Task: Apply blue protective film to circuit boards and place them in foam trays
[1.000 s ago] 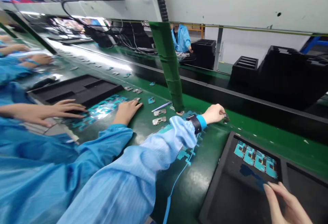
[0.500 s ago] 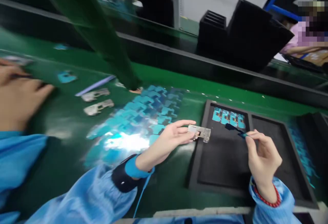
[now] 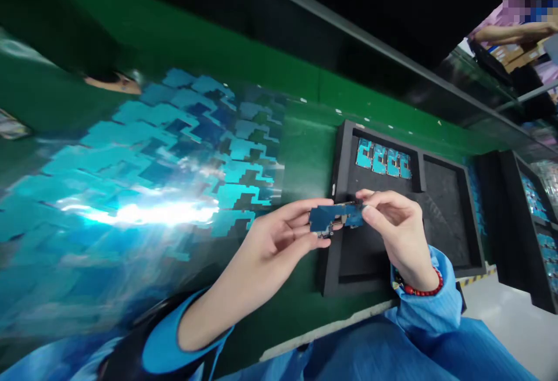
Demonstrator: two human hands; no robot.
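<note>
Between the fingers and thumb of my left hand [image 3: 279, 238] is a small circuit board [image 3: 325, 232], mostly covered by a dark blue film piece [image 3: 321, 217] cut to a similar shape. My right hand [image 3: 399, 224] pinches the right end of the film over the board; whether it also grips the board I cannot tell. Both hands are over the left edge of a black tray [image 3: 330, 259]. In that tray's upper left compartment, several blue-covered boards [image 3: 379, 160] lie in a row.
Many light-blue film pieces [image 3: 242, 149] are spread across a shiny sheet on the green table [image 3: 307, 148] to the left. A black rack [image 3: 501, 218] with more boards stands at the right. Behind the tray runs a dark ledge [image 3: 349, 49]. Another person's arm [image 3: 501, 33] shows at upper right.
My right hand has moved left with the dark blue film and brought it onto the board in my left hand. The camera view has shifted right and closer; the co-worker's hand at left is out of view.
</note>
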